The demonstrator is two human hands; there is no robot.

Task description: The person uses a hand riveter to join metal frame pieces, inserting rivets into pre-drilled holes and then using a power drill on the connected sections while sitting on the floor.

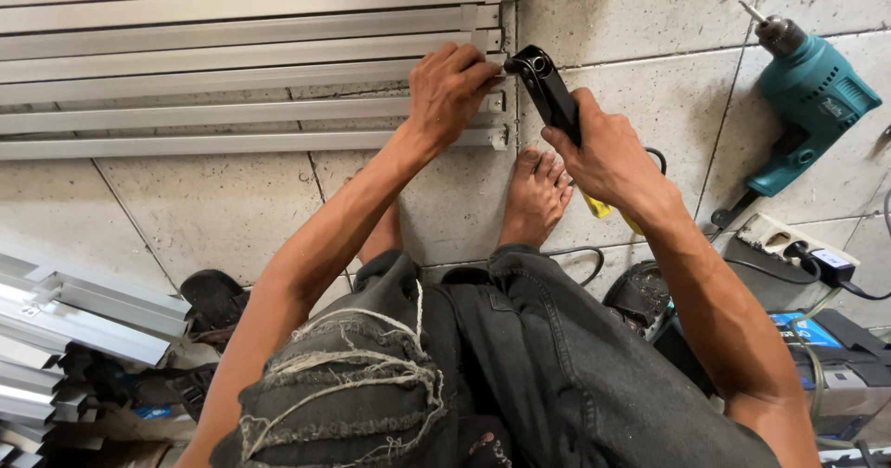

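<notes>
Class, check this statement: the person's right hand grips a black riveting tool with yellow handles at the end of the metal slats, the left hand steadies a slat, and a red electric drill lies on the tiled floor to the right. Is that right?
Not quite. The head view shows the drill is teal, not red. The rest holds: the right hand grips the black riveting tool with yellow handles, the left hand steadies a slat, and the drill lies on the tiled floor to the right.

Blue label (796,329) on grey box, lower right.
</notes>
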